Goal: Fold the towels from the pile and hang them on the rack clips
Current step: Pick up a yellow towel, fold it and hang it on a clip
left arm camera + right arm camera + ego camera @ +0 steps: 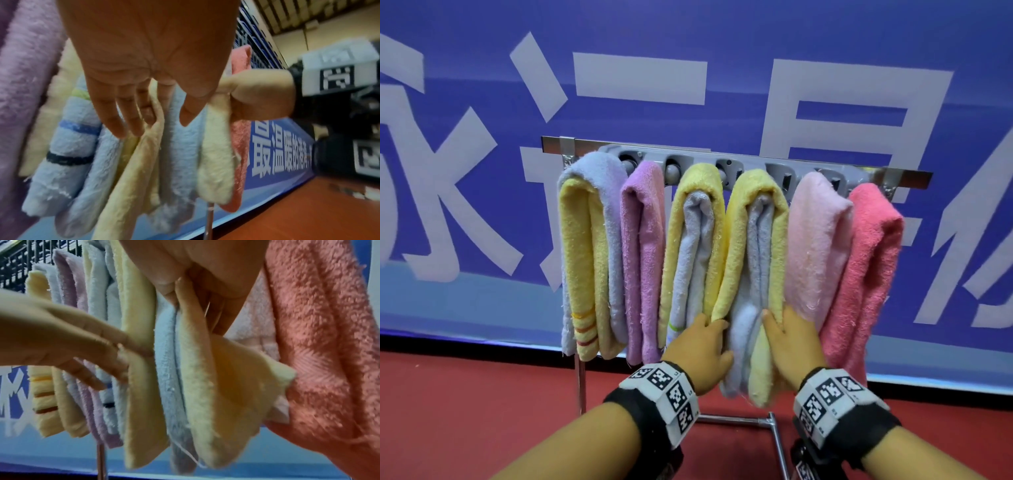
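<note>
Blue banner [688, 44] with large white characters fills the background; red floor [465, 411] below it. Metal stand [777, 435] carries a grey clip rack [750, 162] on a steel bar.

Six folded towel bundles hang side by side, flanks touching, no gaps between them. From the person's left: blue-and-yellow bundle [589, 260], purple towel [643, 246], yellow-over-blue bundle [695, 246], yellow-and-blue towel [753, 260], pale pink towel [815, 240], coral towel [866, 267] at the far right end.

Left hand [698, 346] holds the left lower edge of the yellow-and-blue towel, fingers slipped behind the yellow layer, thumb over the blue fold. Right hand [791, 339] grips its right lower edge, thumb on the front, fingers tucked between it and the pale pink towel. That towel's hem hangs a little lower than its neighbours and is blurred.

Open room: floor in front of the stand, and banner wall clear beyond both rack ends.
</note>
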`<state>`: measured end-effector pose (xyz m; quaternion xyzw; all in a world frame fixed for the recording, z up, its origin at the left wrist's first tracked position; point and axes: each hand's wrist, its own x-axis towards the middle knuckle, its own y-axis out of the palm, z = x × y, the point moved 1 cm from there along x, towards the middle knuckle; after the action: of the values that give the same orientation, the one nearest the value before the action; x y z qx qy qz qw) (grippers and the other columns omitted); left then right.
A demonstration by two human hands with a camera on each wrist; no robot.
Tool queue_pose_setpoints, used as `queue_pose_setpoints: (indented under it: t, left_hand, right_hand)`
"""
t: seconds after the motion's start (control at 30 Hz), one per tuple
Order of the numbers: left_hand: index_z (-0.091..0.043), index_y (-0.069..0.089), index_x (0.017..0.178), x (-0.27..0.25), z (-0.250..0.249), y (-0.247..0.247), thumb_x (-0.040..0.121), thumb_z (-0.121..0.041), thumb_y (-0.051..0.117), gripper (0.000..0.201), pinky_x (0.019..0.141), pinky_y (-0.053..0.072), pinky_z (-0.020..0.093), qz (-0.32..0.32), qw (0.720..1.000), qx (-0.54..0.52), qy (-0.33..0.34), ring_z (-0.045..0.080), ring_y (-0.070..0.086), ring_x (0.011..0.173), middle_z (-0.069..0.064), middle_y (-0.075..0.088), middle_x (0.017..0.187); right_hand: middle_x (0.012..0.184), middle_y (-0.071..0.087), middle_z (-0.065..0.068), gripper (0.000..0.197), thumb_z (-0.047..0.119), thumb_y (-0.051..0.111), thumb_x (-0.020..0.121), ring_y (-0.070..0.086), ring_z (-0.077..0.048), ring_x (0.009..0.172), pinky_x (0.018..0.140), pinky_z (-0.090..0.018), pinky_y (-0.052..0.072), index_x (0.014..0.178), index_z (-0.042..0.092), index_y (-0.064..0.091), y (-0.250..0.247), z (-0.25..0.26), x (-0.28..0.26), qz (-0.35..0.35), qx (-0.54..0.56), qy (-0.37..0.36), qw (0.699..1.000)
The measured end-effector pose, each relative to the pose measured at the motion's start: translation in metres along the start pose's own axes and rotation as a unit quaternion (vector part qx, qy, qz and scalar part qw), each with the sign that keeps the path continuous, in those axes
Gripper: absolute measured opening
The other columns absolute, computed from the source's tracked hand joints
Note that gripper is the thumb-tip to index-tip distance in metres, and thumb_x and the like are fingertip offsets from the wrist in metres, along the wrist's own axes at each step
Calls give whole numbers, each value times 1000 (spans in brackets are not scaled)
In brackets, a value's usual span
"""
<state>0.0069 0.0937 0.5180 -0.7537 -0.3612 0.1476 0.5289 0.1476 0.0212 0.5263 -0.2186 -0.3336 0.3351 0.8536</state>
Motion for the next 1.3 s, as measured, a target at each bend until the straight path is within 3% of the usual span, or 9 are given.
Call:
queue_pose_setpoints:
  t: [0.13,0.23,0.37,0.5,0.63,0.8,1.0,1.17,1.3]
  left_hand:
    - [-22,42,136,4,-1,-1,89,-48,54,54,97,42,32,-26,998,-63,1,19,51,115,0,46,128]
    - [-22,48,127,12,0,-2,88,-50,54,48,94,45,38,-63,995,-71,-28,21,53,109,1,47,124]
    - [-19,43,122,23,-3,-1,90,-47,50,43,91,47,42,-102,992,-56,-38,25,51,110,4,42,125]
    - [-18,45,111,31,-6,3,93,-43,46,31,83,49,41,-131,990,-34,-27,26,53,103,3,45,117]
    - [-14,50,100,36,-4,0,93,-31,45,19,79,47,42,-152,987,-39,-22,28,56,96,7,49,109]
    - [-18,46,103,26,8,-8,89,-32,48,20,72,44,36,-165,985,-46,-9,27,55,94,4,47,108]
    - [-21,39,93,18,18,-12,91,-31,48,13,74,45,40,-165,985,-45,7,27,54,88,2,41,99]
    - [-17,48,107,16,17,-1,93,-29,51,19,83,42,35,-156,985,-55,55,22,53,94,1,44,107]
    - [-15,52,109,16,13,7,92,-15,48,17,78,40,27,-147,983,-80,76,23,54,91,2,46,106]
  right_hand:
    - [99,56,-10,17,17,57,91,53,-27,97,81,-24,33,85,2,63,18,-8,-13,-15,-29,-17,999]
    - [89,57,-2,14,20,57,90,56,-22,88,74,-24,36,85,8,62,24,-6,-13,-9,27,18,999]
    - [91,62,-1,8,17,48,95,57,-20,91,77,-24,38,99,16,55,26,3,-10,39,141,99,984]
    - [103,62,-2,27,17,49,93,56,-19,96,88,-27,41,120,22,51,26,0,-8,61,179,112,976]
    - [97,66,-8,26,23,60,87,62,-26,93,76,-25,43,112,18,53,31,-6,-1,44,88,90,991]
    - [124,56,-23,38,14,45,96,55,-37,112,87,-33,41,131,1,43,37,-6,19,56,11,134,989]
    - [122,58,-25,41,16,44,94,55,-38,112,84,-32,40,134,10,39,55,0,17,120,31,158,980]
    - [109,66,-21,31,25,49,90,61,-38,103,84,-35,47,119,13,55,43,-5,4,68,-66,114,989]
    - [107,67,-16,31,34,42,95,62,-34,102,81,-35,48,113,14,58,30,-5,-6,75,-195,85,974]
